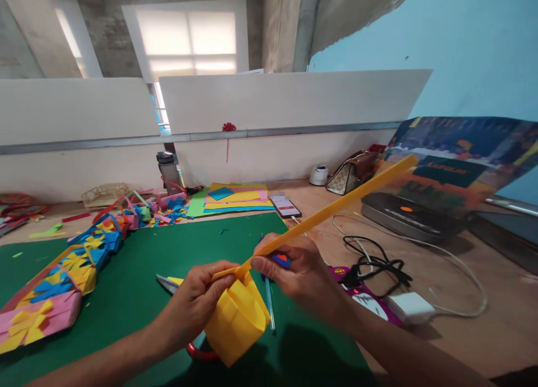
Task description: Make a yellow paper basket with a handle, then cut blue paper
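Note:
My left hand (208,292) pinches the upper rim of a small yellow paper box (237,325), together with one end of a long yellow paper strip (340,202). Fingers and thumb of my right hand (298,269) are closed on the same strip, close to the box. From there the strip slants up to the right. Partly hidden behind the right hand is a blue tool with an orange part (281,260). A translucent stick (269,306) lies below it. Scissors with a red handle (200,353) lie beneath the box and left hand, mostly covered.
Several decorated paper boxes (46,320) line the left of the green mat (138,297). Coloured paper sheets (235,202), paper scraps (174,208) and a phone (286,206) lie farther back. On the right are a purple power strip (390,318), tangled cables (378,258) and a black case (412,216).

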The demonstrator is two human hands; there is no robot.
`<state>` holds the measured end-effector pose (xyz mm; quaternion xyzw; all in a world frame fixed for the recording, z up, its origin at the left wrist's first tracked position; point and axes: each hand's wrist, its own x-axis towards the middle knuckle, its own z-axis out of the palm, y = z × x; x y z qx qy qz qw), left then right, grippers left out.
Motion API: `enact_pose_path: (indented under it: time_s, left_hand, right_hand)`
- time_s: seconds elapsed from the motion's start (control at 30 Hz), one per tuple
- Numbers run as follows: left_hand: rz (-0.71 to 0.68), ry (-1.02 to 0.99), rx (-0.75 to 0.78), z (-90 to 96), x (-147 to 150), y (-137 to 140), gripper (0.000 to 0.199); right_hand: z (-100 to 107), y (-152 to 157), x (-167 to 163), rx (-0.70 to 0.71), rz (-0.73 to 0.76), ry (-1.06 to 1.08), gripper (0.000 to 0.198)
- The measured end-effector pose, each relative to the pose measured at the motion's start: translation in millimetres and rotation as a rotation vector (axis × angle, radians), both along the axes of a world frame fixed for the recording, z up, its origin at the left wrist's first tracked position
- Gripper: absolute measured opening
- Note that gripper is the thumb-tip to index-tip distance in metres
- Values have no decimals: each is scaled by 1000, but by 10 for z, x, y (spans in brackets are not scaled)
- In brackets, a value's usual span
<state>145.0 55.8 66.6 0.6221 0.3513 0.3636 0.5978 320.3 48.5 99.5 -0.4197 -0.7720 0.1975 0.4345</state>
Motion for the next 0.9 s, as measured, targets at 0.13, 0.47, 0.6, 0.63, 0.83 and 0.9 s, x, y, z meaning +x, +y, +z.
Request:
enact_pose_path:
  time_s: [0.13, 0.47, 0.6, 0.63, 0.83, 0.9]
  left_hand:
    - [-14, 10, 28, -58, -24, 15, 28]
    - [4, -12, 80, -156, -19, 68, 24]
    - [22, -25, 70, -183, -19, 75, 23]
    - [32, -24, 67, -196, -20, 78, 23]
    - [80, 5, 96, -242, -22, 88, 23]
    - [72, 13, 100, -238, -20, 86, 24]
  right_hand:
    - [1, 10, -1, 53, -1, -55, 18]
    - [-51, 6, 12, 198, 18, -97, 16]
    - [-67, 7, 11, 243, 41, -117, 19]
    - [-68, 6, 9, 256, 52, -116, 20]
    - [-72, -10, -14, 251, 73, -100, 21]
    - [-74, -16, -16, 246, 63, -109, 22]
